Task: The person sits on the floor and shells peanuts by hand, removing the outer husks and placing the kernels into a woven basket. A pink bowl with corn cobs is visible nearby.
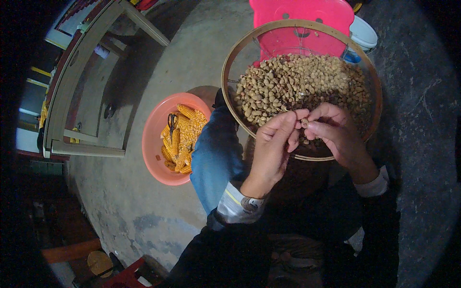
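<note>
While both hands point(302, 132) pinch it, the nut point(304, 123) stays mostly hidden.

A rural home yard is suggested: a rough concrete floor point(144, 201), a basin point(156, 144) of corn cobs point(180, 141) left of the grip, a plastic stool point(302, 14) beyond it.

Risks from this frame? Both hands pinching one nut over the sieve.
1. The peanut pinched between left hand and right hand may slip and vanish into the pile.
2. The round sieve seems propped on the lap and might tip, spilling nuts on the concrete floor.
</note>
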The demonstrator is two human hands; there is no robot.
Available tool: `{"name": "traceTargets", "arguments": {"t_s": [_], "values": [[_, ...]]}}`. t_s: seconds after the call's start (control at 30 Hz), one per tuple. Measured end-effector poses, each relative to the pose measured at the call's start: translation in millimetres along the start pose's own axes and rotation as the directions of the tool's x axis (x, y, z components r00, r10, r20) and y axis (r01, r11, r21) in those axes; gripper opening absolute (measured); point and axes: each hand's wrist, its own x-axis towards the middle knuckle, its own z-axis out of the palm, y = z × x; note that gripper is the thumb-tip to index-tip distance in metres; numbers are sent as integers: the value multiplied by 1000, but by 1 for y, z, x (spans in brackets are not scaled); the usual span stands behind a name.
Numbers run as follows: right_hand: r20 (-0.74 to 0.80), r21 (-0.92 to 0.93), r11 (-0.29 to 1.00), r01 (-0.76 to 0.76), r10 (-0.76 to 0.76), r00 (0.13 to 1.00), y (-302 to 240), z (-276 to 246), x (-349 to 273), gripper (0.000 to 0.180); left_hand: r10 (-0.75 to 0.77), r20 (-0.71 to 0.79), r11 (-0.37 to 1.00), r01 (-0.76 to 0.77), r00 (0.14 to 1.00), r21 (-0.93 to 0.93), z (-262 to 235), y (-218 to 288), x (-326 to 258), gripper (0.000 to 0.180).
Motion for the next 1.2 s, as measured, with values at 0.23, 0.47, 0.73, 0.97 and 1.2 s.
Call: {"name": "traceTargets", "arguments": {"t_s": [0.23,0.47,0.73,0.97,1.2], "values": [[232,-294,955,39,32,972,-15,16,-11,10,-49,-90,988,35,995,-150,-4,11,2,36],[329,-487,841,234,-71,942,4,11,-10,9,-45,-104,994,35,994,-102,-7,12,4,37],[63,-237,961,-145,165,984,-8,9,-5,10,-131,-91,973,110,987,-201,-9,9,3,37],[16,-165,983,-80,83,996,-4,4,-3,9,-196,-15,922,179,981,-344,-11,2,5,44],[67,-518,801,301,-313,947,-6,10,-12,14,-209,87,793,221,974,-567,-5,-1,5,58]]}}
